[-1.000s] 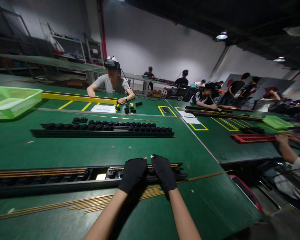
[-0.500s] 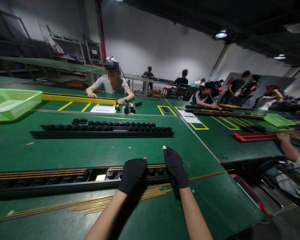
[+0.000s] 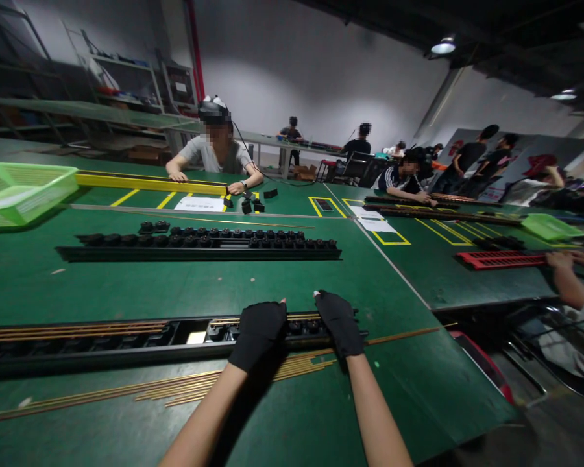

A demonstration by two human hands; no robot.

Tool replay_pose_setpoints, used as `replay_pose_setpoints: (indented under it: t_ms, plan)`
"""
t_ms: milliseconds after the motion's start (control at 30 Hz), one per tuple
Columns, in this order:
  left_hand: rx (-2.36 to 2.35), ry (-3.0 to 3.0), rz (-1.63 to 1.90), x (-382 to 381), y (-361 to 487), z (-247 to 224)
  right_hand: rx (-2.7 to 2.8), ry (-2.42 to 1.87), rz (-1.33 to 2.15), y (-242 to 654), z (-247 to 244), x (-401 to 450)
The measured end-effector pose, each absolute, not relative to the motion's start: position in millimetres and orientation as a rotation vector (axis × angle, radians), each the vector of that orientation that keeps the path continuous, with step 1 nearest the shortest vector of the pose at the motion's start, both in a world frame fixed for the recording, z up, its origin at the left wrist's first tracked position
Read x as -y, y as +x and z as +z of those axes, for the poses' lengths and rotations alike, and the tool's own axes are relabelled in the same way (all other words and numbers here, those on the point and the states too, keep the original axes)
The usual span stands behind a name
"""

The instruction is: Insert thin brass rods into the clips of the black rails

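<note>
A long black rail (image 3: 126,353) with black blocks in it lies before me. Thin brass rods (image 3: 228,320) run along the top of its right part. My left hand (image 3: 261,329), in a black fingerless glove, is closed over the rods, its fingertips mostly hidden behind the glove. Farther right, near the rail's end, my gloved right hand (image 3: 339,318) is closed on the same rods, thumb tip showing. Copper-coloured rods (image 3: 78,333) rest along the rail's left part. A pale rectangular piece (image 3: 196,337) shows in a gap between blocks. Loose brass rods (image 3: 189,388) lie on the near side.
Beyond is a second black rail (image 3: 199,251) with rows of black blocks. A green basket (image 3: 29,194) stands far left. Across the green table (image 3: 282,275), a person (image 3: 214,152) leans by a yellow rail (image 3: 150,185). To the right, another person's hands touch a red rail (image 3: 501,259).
The camera view has shifted slightly. Both my hands stay over the rail, the right hand slightly changed in position; the rods look much the same.
</note>
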State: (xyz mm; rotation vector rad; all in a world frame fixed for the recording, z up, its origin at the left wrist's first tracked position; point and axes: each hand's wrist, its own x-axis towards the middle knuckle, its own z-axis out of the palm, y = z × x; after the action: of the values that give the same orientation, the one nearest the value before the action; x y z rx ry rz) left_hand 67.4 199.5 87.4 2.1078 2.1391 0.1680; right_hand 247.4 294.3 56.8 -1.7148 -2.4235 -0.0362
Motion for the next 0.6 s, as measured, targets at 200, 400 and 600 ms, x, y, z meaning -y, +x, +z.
replay_pose_setpoints:
  t_ms: [200, 400, 600]
  plan:
    - [-2.139, 2.130, 0.201, -198, 68, 93, 2.475, -1.667, -0.054, 249, 61, -291]
    - [-2.166, 2.173, 0.125, -197, 71, 97, 2.501, -1.712, -0.136, 245, 71, -287]
    - [-2.156, 2.187, 0.075, -197, 70, 94, 2.392, -1.775, -0.425, 264, 81, -298]
